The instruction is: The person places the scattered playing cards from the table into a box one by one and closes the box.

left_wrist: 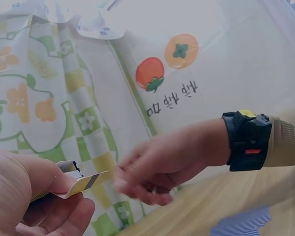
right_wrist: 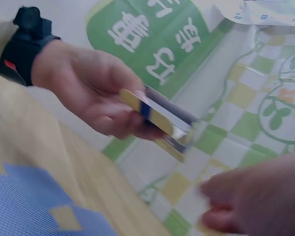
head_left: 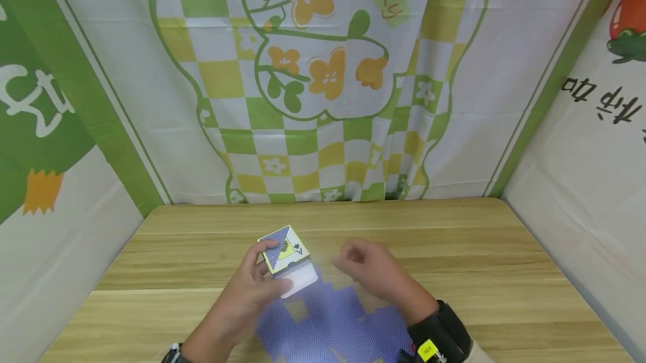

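Observation:
My left hand (head_left: 247, 293) holds a playing-card box (head_left: 295, 248) above the table, fingers along one side and thumb at the end. The box is blue, white and yellow with an ace printed on its face. Its lid flap (right_wrist: 148, 112) is folded out, and the thumb touches it. To the right of the box, apart from it, is my right hand (head_left: 373, 270), blurred, with loosely curled fingers and nothing seen in them. Below both hands, blue-patterned playing cards (head_left: 323, 326) lie spread in an overlapping heap, backs up.
The wooden table (head_left: 504, 262) runs back to a hanging cloth (head_left: 333, 150) with green and yellow checks. Printed cloth walls stand at the left (head_left: 116, 172) and right (head_left: 545, 172). A dark band (head_left: 441, 332) is strapped round the right wrist.

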`<state>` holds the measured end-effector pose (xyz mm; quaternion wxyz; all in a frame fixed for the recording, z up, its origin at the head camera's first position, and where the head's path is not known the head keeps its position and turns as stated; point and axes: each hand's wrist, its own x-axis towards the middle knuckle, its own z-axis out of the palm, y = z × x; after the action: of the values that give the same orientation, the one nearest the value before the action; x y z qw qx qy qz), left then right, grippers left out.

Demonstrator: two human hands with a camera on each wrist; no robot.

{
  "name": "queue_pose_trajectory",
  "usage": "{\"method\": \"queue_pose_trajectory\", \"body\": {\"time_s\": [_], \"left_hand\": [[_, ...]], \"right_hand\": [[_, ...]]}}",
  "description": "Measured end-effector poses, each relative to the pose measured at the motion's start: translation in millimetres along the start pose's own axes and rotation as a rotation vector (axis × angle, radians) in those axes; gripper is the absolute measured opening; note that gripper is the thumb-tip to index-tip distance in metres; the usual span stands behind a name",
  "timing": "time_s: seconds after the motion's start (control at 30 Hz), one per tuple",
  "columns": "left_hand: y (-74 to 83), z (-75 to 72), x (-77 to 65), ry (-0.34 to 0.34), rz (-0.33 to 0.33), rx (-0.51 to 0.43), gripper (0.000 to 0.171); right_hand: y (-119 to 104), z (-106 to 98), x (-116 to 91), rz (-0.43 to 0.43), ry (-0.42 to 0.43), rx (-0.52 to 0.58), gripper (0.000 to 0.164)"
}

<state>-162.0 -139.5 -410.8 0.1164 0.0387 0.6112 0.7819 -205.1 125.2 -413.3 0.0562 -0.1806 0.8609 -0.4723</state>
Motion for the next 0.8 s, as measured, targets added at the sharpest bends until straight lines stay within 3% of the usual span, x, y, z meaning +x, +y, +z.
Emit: {"method": "queue_pose_trajectory", "body": {"time_s": [0.1, 0.23, 0.33, 0.57, 0.8], "left_hand": [[3.8, -2.3, 0.5, 0.028, 0.003, -0.003, 0.078], [7.5, -5.6, 0.7, 0.042, 0.013, -0.001, 0.078], [9.2, -7.2, 0.3, 0.047, 0.02, -0.001, 0.078], [9.0, -8.2, 0.7, 0.059, 0.023, -0.008, 0.076], [9.7, -9.5, 1.0, 0.069, 0.018, 0.006, 0.076]], "right_hand": [[2.7, -11.0, -3.7, -0.007, -0.139, -0.093, 0.021], [7.5, -17.8, -12.2, -0.008, -0.329, -0.26, 0.051], [12.0, -14.5, -17.9, -0.044, -0.411, -0.384, 0.07], [17.6, -3.8, -25.4, -0.128, -0.428, -0.591, 0.084], [18.9, -1.1, -25.5, -0.132, -0.425, -0.614, 0.091]]}}
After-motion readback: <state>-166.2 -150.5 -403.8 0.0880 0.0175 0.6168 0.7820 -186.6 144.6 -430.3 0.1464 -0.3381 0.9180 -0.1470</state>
